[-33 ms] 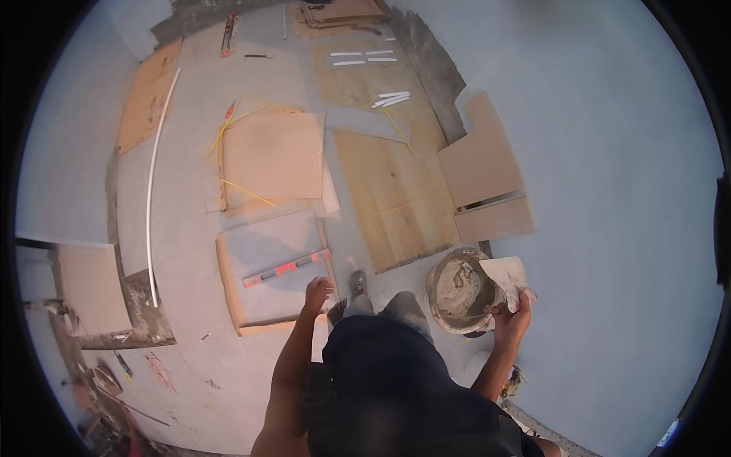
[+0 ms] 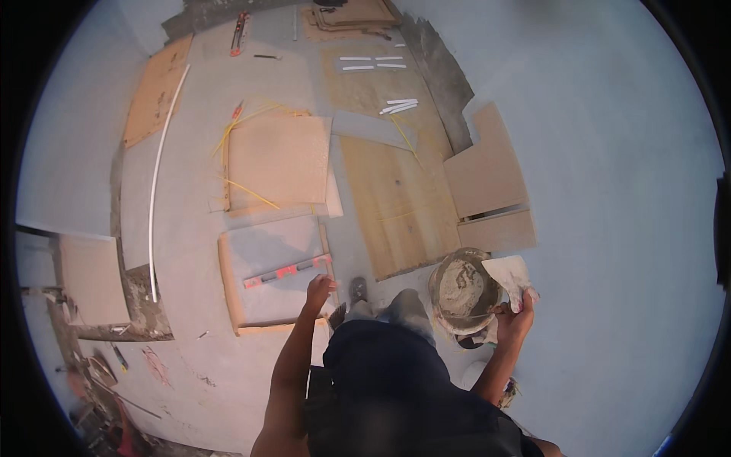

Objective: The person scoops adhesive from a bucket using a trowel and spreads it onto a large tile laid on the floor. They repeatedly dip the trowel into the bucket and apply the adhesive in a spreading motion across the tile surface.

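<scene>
Below the spirit level, my left hand hangs with its fingers loosely curved apart and nothing visible in them. The level, red and grey, lies across a grey tile-like panel on the floor. On the right, my right hand grips a pale flat piece with a ragged lower edge; its exact kind is unclear. That piece overlaps the right rim of a round bucket from above. Inside the bucket is thick grey mortar. My fingers hide part of the held piece.
Tan board with yellow strips lies ahead, beside a yellowish panel. Cardboard leans at the right wall. White strips lie farther off; a long white pipe runs along the left. My shoe stands beside the grey panel.
The whole view shifts slightly, with far things sitting a little more to the right. Both hands stay nearly in place, and the right hand keeps its hold on the pale flat piece.
</scene>
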Demonstrator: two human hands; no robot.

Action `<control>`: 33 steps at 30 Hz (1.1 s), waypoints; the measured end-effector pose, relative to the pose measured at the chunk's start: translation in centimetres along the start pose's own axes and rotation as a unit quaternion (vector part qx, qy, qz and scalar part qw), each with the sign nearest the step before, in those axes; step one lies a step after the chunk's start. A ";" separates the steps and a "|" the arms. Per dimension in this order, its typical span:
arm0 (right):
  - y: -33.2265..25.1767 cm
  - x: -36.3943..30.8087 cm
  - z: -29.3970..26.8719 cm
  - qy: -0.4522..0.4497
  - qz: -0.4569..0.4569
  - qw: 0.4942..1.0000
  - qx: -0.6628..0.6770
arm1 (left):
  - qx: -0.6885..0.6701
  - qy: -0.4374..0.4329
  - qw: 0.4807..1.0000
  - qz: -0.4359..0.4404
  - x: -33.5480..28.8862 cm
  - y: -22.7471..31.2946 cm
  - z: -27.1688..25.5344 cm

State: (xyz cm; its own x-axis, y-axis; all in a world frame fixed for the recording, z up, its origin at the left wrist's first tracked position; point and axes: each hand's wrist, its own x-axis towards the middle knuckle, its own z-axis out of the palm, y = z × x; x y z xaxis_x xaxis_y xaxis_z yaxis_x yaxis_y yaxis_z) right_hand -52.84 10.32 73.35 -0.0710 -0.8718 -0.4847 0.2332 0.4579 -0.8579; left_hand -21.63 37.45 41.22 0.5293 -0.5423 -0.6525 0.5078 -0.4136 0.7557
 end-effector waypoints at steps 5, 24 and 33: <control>-4.6 14.3 11.8 -0.116 0.007 0.991 -0.063 | -0.021 0.133 0.990 0.045 6.0 6.2 2.1; 0.3 46.9 58.1 -0.394 0.077 0.819 -0.409 | -0.520 0.388 0.676 -0.350 1.4 0.9 44.4; 11.8 56.0 75.9 -0.456 0.046 0.752 -0.473 | -0.316 0.418 0.805 -0.279 18.3 10.5 31.4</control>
State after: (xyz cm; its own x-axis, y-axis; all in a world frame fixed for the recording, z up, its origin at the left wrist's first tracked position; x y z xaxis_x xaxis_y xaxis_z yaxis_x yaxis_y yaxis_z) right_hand 19.60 -46.28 49.06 0.6991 -0.3881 -0.6006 -0.6289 0.0660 -0.7747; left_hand -27.96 0.25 38.95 0.2381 0.3902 -0.8894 0.9292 0.1748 0.3255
